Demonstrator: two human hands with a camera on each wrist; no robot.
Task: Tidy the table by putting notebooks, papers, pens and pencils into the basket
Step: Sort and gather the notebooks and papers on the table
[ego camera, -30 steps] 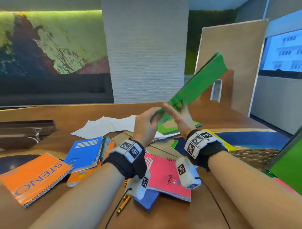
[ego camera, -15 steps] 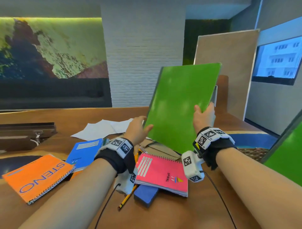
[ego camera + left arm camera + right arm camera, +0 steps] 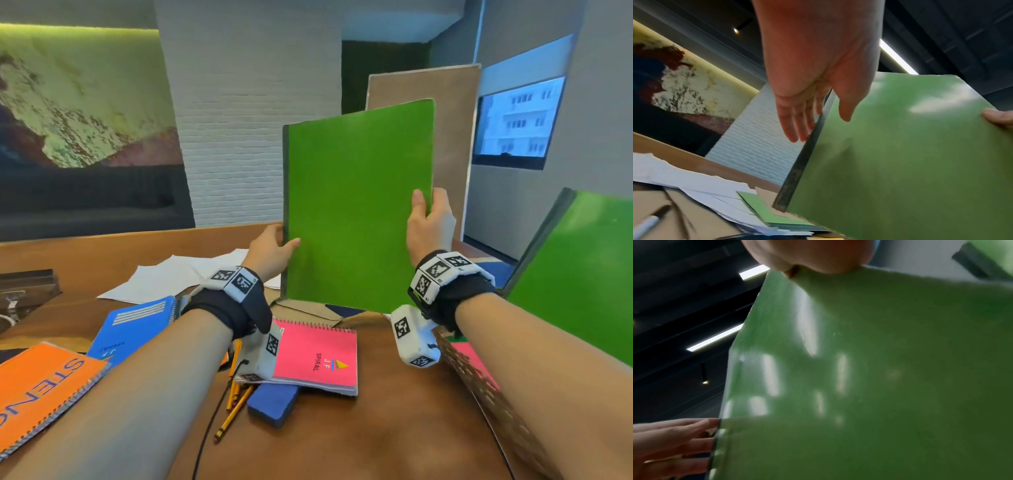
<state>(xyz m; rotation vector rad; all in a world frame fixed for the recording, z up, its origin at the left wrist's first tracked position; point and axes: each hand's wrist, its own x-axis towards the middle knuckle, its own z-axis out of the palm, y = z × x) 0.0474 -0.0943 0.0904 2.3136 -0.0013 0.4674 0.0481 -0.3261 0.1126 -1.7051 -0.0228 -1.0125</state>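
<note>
Green notebook [image 3: 356, 205]: held upright above the table [image 3: 394, 428], between both hands
Left hand [image 3: 270, 251]: grasps its dark spine edge, thumb on the front cover, fingers [image 3: 795, 123] behind
Right hand [image 3: 430, 222]: pinches the right edge, thumb in front
Pink notebook [image 3: 317, 359]: flat on the table below the hands, printed "JF SPIRAL"
Orange notebook [image 3: 41, 390]: near left, reads "STENO"
Blue notebook [image 3: 133, 325]: left, lettering too small to read
Basket [image 3: 479, 383]: near right, under the right forearm
</note>
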